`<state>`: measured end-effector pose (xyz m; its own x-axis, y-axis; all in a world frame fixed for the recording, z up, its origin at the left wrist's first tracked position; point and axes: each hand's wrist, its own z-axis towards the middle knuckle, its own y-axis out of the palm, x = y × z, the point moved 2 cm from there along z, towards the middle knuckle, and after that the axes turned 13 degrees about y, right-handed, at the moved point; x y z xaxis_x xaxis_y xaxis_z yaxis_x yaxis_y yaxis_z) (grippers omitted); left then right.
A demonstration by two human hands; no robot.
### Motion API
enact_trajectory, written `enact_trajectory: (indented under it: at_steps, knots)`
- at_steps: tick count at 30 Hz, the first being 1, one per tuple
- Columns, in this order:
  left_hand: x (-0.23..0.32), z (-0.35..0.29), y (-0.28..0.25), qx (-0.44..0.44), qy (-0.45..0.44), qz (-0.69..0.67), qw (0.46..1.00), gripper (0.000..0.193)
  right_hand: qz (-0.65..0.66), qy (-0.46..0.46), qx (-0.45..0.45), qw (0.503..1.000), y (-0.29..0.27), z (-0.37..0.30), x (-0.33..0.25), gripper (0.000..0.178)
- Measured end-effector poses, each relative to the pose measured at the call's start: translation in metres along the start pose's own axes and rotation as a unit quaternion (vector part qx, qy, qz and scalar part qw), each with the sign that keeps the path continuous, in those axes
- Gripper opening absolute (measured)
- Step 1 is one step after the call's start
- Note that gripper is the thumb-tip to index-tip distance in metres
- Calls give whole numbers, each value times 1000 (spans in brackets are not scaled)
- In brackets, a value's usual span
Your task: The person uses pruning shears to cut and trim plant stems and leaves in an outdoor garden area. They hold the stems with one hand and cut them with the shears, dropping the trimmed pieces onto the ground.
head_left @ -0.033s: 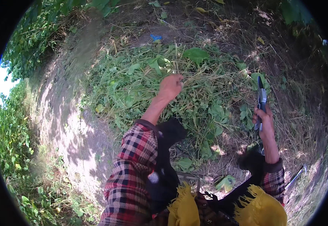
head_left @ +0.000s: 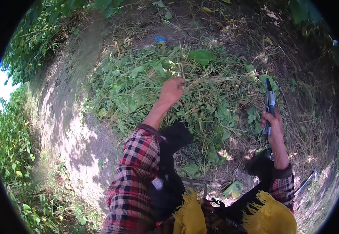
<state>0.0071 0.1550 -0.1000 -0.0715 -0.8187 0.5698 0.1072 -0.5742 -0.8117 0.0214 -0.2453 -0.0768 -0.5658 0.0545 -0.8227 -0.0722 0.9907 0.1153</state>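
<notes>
A broad pile of cut green weeds and dry stalks (head_left: 138, 93) lies on the ground in front of me. My left hand (head_left: 172, 90) is over the middle of the pile, its fingers curled closed among the stems. Whatever they pinch is hidden by the hand. A thin pale stalk stands up just beyond the fingers. To the right of the pile, my right hand (head_left: 273, 126) grips a pair of pruning shears (head_left: 270, 97) by the handles. The dark blade points away from me, close to a broad leaf.
Leafy plants (head_left: 11, 136) line the left side beside a strip of bare soil (head_left: 72, 128). A blue scrap (head_left: 160, 38) lies beyond the pile. Yellow fringed cloth (head_left: 270, 214) hangs near my lap. A long pale tool or rod (head_left: 306, 181) rests at lower right.
My left hand has drawn back slightly, left and toward me, over the pile. The right hand and the pruning shears have stayed in place.
</notes>
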Motion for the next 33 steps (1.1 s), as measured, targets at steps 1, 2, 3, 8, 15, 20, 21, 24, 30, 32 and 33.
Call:
enact_trajectory:
  at_steps: [1,2,3,8,15,20,21,24,30,32,33]
  knots:
    - [-12,-4,-1,6,-11,13,1000,29,3,1,-2,1000,-1,-1,-1,19]
    - [-21,-9,-1,13,-22,26,999,29,6,1,-4,1000,-2,-3,-1,19]
    - [-30,-13,0,5,-12,53,999,30,5,1,-7,1000,-2,-4,0,19]
    - [-38,-13,16,-29,50,127,990,37,17,12,-3,1000,-4,-11,-4,18]
    - [-30,-10,60,-216,33,317,923,69,31,36,-5,999,-4,-12,-4,20]
    - [-19,-4,67,-356,-2,255,899,42,33,31,-10,999,-4,-14,-7,20]
    - [-18,-3,64,-322,27,260,910,31,31,33,-11,999,-4,-15,-9,20]
    - [-6,3,65,-294,53,246,922,31,49,33,-16,998,-5,-18,-12,21]
    - [61,23,56,-135,193,214,948,33,26,8,-30,999,-5,-24,-13,25]
    - [101,29,58,-112,221,189,950,37,12,-1,-34,999,-5,-24,-11,27]
    - [120,31,64,-105,228,181,951,39,5,-8,-31,999,-4,-25,-11,27]
